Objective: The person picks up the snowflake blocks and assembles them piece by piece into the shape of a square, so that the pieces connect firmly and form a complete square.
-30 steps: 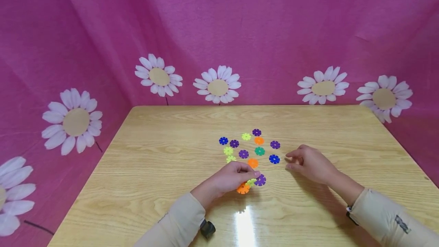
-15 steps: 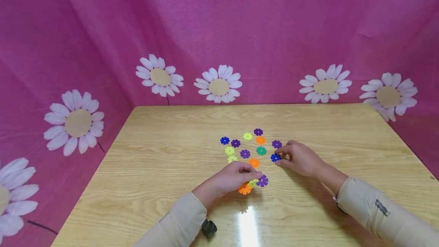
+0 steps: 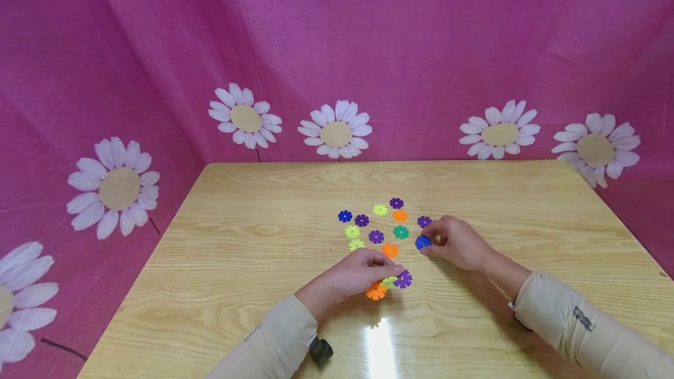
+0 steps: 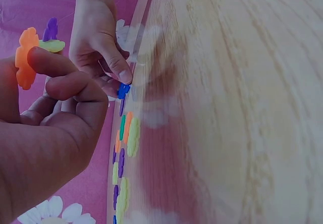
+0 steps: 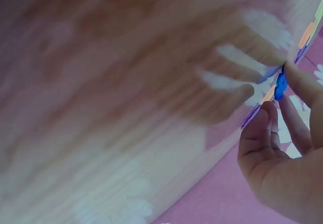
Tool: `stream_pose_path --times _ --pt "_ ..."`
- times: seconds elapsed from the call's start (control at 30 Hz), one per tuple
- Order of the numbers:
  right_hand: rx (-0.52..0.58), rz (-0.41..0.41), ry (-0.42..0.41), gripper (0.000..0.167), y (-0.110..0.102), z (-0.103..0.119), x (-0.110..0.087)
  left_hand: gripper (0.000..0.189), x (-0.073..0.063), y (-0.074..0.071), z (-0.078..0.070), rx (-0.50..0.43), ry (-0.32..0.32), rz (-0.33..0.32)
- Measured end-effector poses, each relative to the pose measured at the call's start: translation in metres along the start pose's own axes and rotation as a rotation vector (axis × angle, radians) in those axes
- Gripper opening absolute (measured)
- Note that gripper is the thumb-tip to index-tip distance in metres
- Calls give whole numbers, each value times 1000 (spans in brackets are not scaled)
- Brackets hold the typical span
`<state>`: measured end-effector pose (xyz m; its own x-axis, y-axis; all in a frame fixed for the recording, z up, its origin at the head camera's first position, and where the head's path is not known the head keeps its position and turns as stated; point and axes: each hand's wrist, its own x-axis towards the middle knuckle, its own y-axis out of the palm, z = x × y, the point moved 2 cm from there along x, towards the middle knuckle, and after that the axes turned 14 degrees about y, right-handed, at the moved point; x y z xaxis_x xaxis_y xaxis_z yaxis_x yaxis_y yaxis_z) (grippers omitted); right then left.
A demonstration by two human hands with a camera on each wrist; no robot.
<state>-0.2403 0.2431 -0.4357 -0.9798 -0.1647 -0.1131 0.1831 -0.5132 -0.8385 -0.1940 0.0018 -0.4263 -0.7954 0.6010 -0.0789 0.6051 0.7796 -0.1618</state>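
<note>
Three linked discs (image 3: 388, 283) run left to right, orange to purple.

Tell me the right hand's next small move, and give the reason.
Probably the right hand should bring the blue disc toward the left hand. It already pinches that disc, while the left hand holds an orange disc, yellow-green disc and purple disc, apparently joined, so the blue one could be added.

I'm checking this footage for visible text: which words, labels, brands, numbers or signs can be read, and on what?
None can be read.
Right sleeve: dark mark, too small and blurred to tell if it's lettering.
Left sleeve: faint mark, equally unreadable.
Discs: no lettering visible.
</note>
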Motion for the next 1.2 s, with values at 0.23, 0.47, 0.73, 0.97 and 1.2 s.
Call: stream_pose_path --times 0.23,0.47,0.73,0.97,1.2 --pt "36 13 68 27 2 4 -2 25 -1 -1 0 -5 0 1" --pt "60 -26 11 24 1 7 -8 26 -1 -1 1 -11 -9 1" --pt "88 -82 -13 19 -1 5 -16 26 -1 -2 1 -8 -4 0" --pt "191 -53 53 19 -4 7 -25 27 -1 -1 1 5 -2 -3" --pt "315 19 154 26 -3 8 -35 28 -1 -1 2 25 -9 -12"
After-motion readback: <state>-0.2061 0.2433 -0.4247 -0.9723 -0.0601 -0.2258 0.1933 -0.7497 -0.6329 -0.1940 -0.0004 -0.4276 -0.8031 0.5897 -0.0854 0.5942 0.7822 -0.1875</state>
